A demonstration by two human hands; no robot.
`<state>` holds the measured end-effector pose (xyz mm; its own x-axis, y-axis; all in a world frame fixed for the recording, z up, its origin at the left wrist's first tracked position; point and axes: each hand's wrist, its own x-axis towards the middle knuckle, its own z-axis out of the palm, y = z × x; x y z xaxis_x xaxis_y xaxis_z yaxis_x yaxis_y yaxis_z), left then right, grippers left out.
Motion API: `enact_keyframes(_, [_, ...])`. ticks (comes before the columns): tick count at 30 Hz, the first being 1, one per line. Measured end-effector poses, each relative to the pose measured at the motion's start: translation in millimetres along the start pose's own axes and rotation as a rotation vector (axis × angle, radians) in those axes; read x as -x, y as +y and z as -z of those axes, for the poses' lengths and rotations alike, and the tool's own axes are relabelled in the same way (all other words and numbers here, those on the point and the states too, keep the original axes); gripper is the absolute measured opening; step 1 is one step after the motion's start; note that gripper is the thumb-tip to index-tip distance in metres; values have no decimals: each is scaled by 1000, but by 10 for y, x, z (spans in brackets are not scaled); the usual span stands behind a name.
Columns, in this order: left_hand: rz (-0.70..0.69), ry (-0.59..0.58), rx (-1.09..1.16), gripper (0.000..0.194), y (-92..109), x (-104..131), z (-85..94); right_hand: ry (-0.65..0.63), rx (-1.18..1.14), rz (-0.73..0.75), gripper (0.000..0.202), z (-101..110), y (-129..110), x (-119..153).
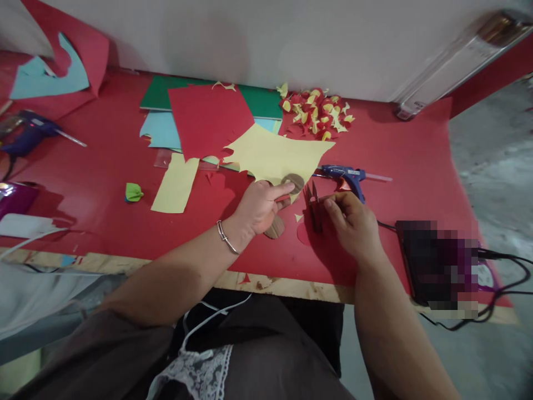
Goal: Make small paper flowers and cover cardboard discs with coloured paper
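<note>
My left hand (263, 206) is closed on a jagged-edged piece of yellow paper (278, 154), with the thumb pressing a round wood-grain disc (296, 179) flat against it. A second wood-grain disc (275, 229) shows just below that hand, partly covered by it. In my right hand (356, 225) are dark scissors (315, 216), blades apart and pointing away from me, close to the paper's lower right tip. Under the scissors, a red paper circle (305, 234) and a small yellow scrap (298, 218) rest on the red-covered table (258, 261).
A blue glue gun (347, 175) lies behind my right hand; another glue gun (31, 130) is far left. Red and yellow cut pieces (316, 111) are heaped at the back. Red paper (212, 119), a yellow strip (175, 183) and a green folded piece (134, 192) lie leftward.
</note>
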<state>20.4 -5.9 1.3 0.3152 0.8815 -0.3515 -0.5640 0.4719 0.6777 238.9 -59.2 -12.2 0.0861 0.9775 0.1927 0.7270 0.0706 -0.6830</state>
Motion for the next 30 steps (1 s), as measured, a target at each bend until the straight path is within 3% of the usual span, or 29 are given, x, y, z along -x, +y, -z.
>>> enact_keyframes(10, [-19, -11, -17, 12, -57, -54, -15, 2, -5, -3, 25, -147, -19, -18])
enact_keyframes(16, [-11, -12, -20, 9, -79, -65, 3, -41, 227, 199, 20, -149, -16, -28])
enact_keyframes(19, [-15, -15, -9, 8, -82, -85, 19, -51, 249, 224, 19, -147, -28, -35])
enact_keyframes(27, [-17, -19, 45, 10, -65, -67, 0, 97, -84, -106, 18, -80, -123, 2])
enact_keyframes(30, [-9, -20, 76, 9, -59, -53, -18, 62, -257, -153, 27, -106, -136, 5])
